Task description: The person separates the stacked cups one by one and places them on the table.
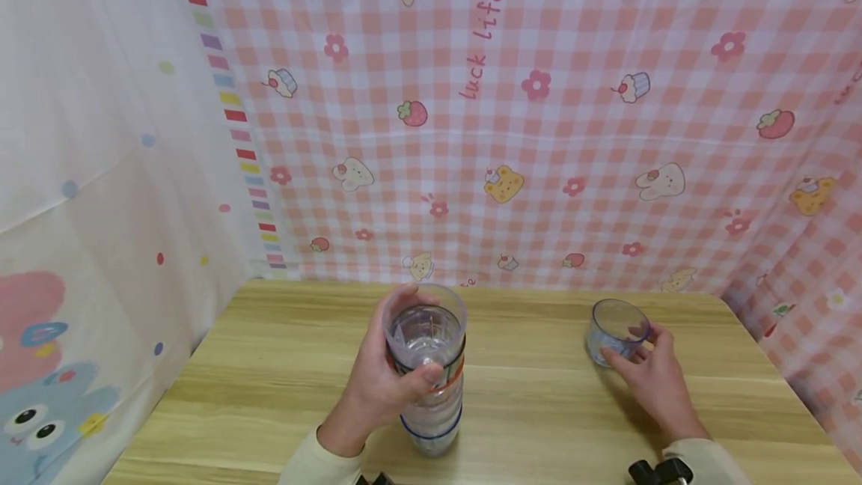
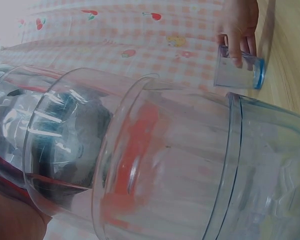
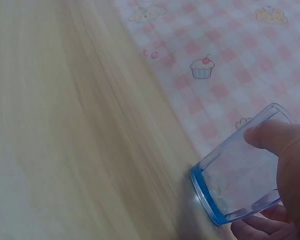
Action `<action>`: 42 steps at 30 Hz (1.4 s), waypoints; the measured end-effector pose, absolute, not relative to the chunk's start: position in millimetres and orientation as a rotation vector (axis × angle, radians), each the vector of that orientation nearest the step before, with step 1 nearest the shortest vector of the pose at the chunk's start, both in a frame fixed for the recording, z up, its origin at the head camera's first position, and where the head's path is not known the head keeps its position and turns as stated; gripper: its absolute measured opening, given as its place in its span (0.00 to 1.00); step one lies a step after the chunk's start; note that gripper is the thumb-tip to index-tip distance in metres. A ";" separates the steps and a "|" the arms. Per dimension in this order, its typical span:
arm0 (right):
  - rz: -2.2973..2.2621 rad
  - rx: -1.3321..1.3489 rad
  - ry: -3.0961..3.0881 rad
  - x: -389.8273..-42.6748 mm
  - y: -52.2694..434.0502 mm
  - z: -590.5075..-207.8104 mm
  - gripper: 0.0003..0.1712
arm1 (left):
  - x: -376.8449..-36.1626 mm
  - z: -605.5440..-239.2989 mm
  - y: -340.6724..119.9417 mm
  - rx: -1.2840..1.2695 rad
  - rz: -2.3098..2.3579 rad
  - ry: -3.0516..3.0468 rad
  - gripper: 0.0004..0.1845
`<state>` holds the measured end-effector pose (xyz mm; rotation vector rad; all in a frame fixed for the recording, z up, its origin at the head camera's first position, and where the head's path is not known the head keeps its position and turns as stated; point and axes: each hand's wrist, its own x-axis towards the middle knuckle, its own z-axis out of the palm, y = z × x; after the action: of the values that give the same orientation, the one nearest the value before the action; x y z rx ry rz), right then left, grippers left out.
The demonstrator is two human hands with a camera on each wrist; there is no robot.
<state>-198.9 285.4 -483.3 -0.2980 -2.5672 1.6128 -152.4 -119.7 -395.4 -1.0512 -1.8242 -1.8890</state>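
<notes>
Toward the middle of the table, my left hand [image 1: 378, 371] grips the upper part of a tall stack of clear plastic cups [image 1: 434, 412], thumb across the near side. Black, red and blue bands show at different levels of the stack, and the left wrist view has the nested cups [image 2: 180, 165] lying across it close up. Off to the right, my right hand [image 1: 656, 380] holds a single clear cup [image 1: 618, 335] between thumb and fingers. That cup has a blue base [image 3: 206, 196], low over the tabletop; whether it touches the wood I cannot tell.
The wooden table [image 1: 269, 365] ends at a pink checked cloth [image 1: 579, 141] hanging behind it. A white cloth [image 1: 135, 193] with coloured dots hangs on the left, and more checked cloth is on the right.
</notes>
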 end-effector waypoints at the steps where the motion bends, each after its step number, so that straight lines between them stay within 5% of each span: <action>1: 1.605 -0.302 -2.565 -199.1 286.7 -483.1 0.55 | -152.5 -395.5 -119.7 -1.050 -1.887 -1.826 0.45; 21: 1.273 -0.399 -2.718 -207.1 323.2 -477.6 0.56 | -152.7 -395.7 -119.6 -1.055 -1.867 -1.821 0.45; 42: 1.412 -0.445 -2.608 -195.4 322.2 -460.3 0.54 | -152.5 -397.6 -119.5 -1.056 -1.897 -1.801 0.47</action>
<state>-195.4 322.2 -460.3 -0.4450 -2.6084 1.4122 -152.5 -119.5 -397.6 -1.0561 -1.8013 -1.8969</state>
